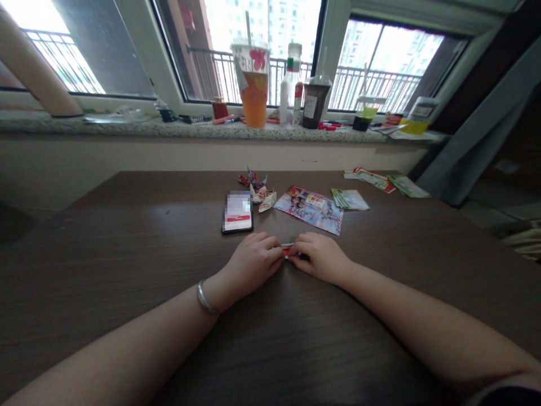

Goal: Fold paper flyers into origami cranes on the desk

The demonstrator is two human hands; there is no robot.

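Both of my hands meet over a small folded piece of paper (287,248), red and white, close to the table surface. My left hand (257,256) has its fingers closed on the paper's left side. From the other side, my right hand (319,256) pinches it with thumb and fingers. Most of the paper is hidden under the fingers. Just beyond my left hand lies a phone (238,212) with a lit, blurred screen. Behind it are crumpled-looking folded paper pieces, one cream and red (264,198), one purple and red (252,179).
A printed colourful sheet (310,208) lies beyond my right hand, beside green-white leaflets (350,199). More leaflets (376,179) are at the table's far right. On the stone windowsill (190,128) stand an orange drink cup (254,96), a clear bottle (291,90) and a dark drink cup (315,104).
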